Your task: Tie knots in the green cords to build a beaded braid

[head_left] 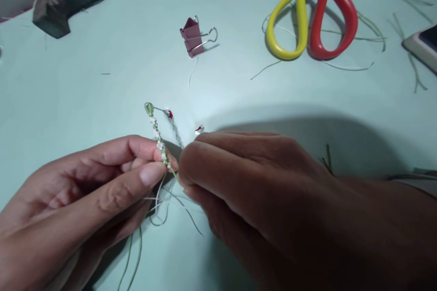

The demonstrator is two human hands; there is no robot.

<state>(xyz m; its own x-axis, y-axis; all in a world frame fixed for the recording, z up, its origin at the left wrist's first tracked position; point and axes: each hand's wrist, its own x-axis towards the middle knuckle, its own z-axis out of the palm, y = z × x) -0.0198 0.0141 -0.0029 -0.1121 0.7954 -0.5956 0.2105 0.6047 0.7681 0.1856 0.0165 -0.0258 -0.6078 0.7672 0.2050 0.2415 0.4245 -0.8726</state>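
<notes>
Head view: the left hand has thumb and forefinger clamped on a beaded cord, which rises from the pinch to a green bead; the right hand has its fingertips bunched at the cord's lower end, though whether they are closed on a strand is hidden. A small red-and-white bead lies just beyond those fingers on the pale green table; a second red-and-white piece sits on a thin stem near the green bead, and loose cord ends trail beneath the hands. A slackened pinch could let the white beads slide or the strands slip free; a stray knuckle might flick the loose bead away, and it would be hard to find among the scraps. A binder clip and scissors lie well apart, up the table.
</notes>
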